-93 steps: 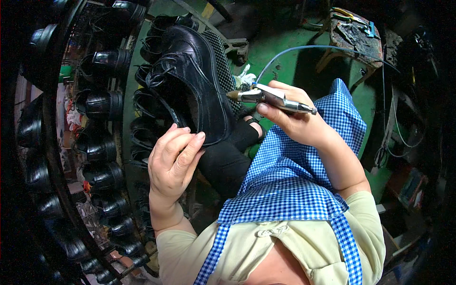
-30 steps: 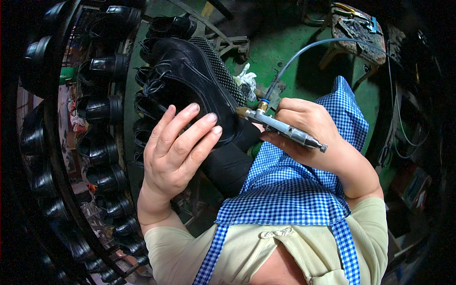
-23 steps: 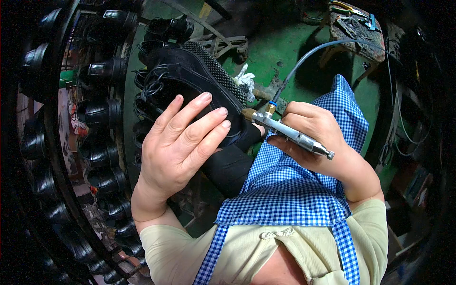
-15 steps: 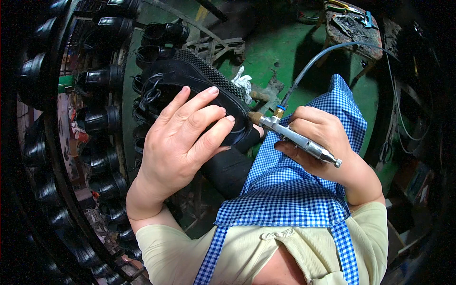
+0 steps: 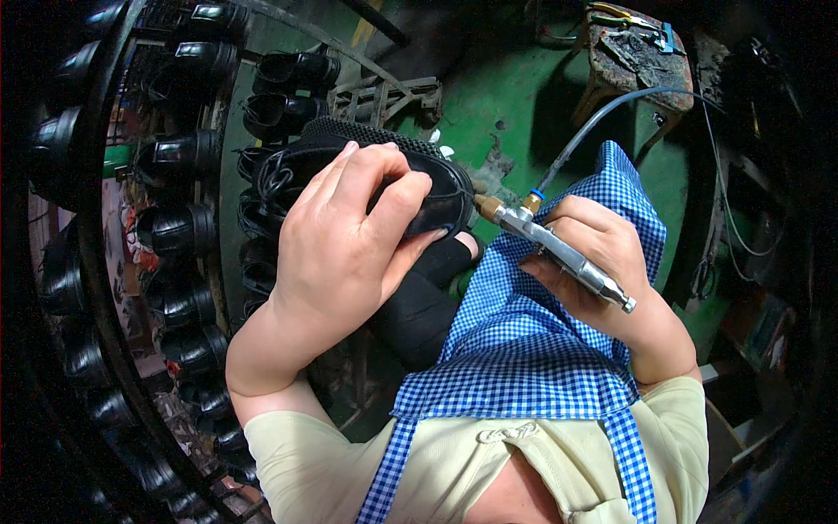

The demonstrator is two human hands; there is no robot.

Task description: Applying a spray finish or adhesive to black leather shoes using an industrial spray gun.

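Observation:
My left hand [image 5: 336, 231] is wrapped around a black lace-up shoe [image 5: 443, 194], its fingers bent over the upper and the thumb low on the side nearer me. The laces lie to the left of the fingers, and the shoe's rounded end points right. In my right hand [image 5: 598, 249] is a silver spray gun [image 5: 569, 251] with a brass nozzle, closed in the fingers. Its nozzle is right beside the rounded end of the shoe; whether they touch I cannot tell. A grey air hose [image 5: 580, 122] rises from a blue-ringed brass fitting on the gun.
Racks at the left hold several black shoes [image 5: 179, 231], with more shoes [image 5: 297, 72] behind the held one. A dark mesh-patterned surface [image 5: 367, 133] lies just beyond it. At the far right stands a worn stool [image 5: 602, 65] with pliers [image 5: 615, 13]. The floor [image 5: 489, 96] is green.
The shoe has turned, and its rounded end shows more of its side. My left fingers are more bent over it. My right hand and the spray gun have shifted slightly right.

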